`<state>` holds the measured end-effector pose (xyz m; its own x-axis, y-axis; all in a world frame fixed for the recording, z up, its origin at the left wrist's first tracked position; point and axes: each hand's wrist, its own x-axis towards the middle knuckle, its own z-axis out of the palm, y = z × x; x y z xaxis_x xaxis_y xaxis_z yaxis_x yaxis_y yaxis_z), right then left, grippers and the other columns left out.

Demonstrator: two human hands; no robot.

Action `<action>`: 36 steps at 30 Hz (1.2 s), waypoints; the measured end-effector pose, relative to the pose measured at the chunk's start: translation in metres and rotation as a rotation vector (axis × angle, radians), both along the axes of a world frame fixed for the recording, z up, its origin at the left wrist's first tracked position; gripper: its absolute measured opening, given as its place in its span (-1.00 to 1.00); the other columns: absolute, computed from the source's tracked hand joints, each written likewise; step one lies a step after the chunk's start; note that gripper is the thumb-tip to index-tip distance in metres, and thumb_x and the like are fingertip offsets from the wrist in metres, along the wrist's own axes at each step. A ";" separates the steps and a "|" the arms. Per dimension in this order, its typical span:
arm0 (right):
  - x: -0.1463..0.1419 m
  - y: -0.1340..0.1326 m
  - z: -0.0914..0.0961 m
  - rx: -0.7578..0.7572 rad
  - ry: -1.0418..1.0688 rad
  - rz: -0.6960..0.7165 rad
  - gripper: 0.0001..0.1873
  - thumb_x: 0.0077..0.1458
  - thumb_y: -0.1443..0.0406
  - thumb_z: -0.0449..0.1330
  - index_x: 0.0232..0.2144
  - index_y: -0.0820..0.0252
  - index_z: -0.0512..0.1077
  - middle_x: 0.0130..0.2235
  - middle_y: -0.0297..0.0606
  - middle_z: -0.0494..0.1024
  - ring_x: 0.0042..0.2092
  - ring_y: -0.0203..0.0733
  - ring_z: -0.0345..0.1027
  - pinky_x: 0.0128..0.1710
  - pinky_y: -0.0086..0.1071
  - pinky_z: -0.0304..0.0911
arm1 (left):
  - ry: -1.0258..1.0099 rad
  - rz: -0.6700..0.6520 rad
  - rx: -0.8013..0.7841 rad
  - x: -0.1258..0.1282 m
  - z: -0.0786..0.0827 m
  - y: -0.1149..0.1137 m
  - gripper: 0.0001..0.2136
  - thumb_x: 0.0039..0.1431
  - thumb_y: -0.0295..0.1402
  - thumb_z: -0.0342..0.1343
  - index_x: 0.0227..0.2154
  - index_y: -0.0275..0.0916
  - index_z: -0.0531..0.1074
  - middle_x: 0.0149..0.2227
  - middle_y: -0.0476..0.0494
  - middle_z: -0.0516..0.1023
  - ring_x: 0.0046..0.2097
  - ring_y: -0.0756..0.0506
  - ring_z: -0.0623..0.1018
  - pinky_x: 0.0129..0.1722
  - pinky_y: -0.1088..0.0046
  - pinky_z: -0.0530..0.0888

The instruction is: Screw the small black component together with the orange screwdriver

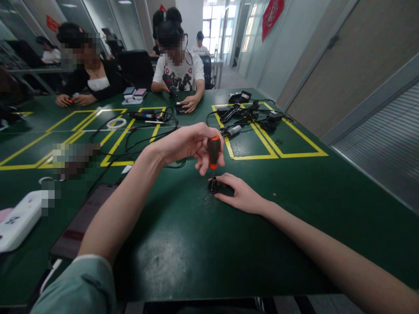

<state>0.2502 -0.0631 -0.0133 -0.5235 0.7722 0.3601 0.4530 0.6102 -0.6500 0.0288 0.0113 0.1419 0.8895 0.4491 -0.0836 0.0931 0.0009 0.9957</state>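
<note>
My left hand (186, 144) is closed round the orange-and-black handle of a short screwdriver (213, 155), held upright with its tip pressed down into a small black round part (214, 187) on the green table (183, 244). My right hand (240, 194) lies on the table beside that part, its fingers curled against it and holding it in place. Part of the black piece is hidden under the fingers.
A dark phone (83, 220) and a white device (19, 220) lie at the left. Black cables (144, 135), tools and chargers (248, 115) sit inside yellow taped boxes farther back. Two people sit at the far side, their hands on the table.
</note>
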 end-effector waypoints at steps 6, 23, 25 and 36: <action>0.000 0.000 0.002 -0.004 -0.011 0.002 -0.64 0.22 0.28 0.29 0.06 0.18 0.47 -0.10 -0.08 0.61 -0.09 -0.04 0.50 -0.04 -0.08 0.48 | -0.034 0.037 0.083 -0.001 -0.001 0.000 -0.66 0.19 -0.10 0.26 -0.18 -0.30 0.49 -0.36 -0.13 0.64 -0.49 0.03 0.53 -0.52 0.57 0.43; -0.001 -0.001 0.002 0.005 -0.008 0.000 -0.66 0.23 0.28 0.27 0.05 0.18 0.47 -0.08 -0.08 0.62 -0.07 -0.03 0.51 -0.02 -0.06 0.48 | -0.020 -0.046 0.009 -0.003 0.003 -0.001 -0.67 0.17 -0.11 0.25 -0.18 -0.29 0.49 -0.23 -0.18 0.69 -0.40 -0.03 0.63 -0.38 0.50 0.58; -0.001 -0.001 0.003 0.006 -0.015 -0.003 -0.66 0.23 0.28 0.27 0.05 0.17 0.47 -0.08 -0.09 0.62 -0.07 -0.04 0.51 -0.01 -0.06 0.48 | -0.025 -0.013 0.041 -0.003 0.003 -0.002 -0.64 0.15 -0.14 0.30 -0.10 -0.27 0.50 -0.26 -0.14 0.67 -0.42 0.00 0.60 -0.41 0.54 0.55; -0.002 -0.001 0.002 0.010 -0.013 -0.004 -0.66 0.24 0.29 0.26 0.06 0.17 0.48 -0.09 -0.09 0.62 -0.06 -0.02 0.51 -0.01 -0.07 0.47 | 0.013 -0.055 -0.007 -0.004 -0.001 0.004 -0.51 0.31 0.07 0.03 -0.17 -0.33 0.53 -0.12 -0.30 0.70 -0.37 -0.05 0.62 -0.35 0.48 0.56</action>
<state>0.2484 -0.0643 -0.0117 -0.5252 0.7708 0.3606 0.4641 0.6146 -0.6378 0.0251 0.0150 0.1409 0.9117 0.3988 -0.0987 0.1065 0.0028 0.9943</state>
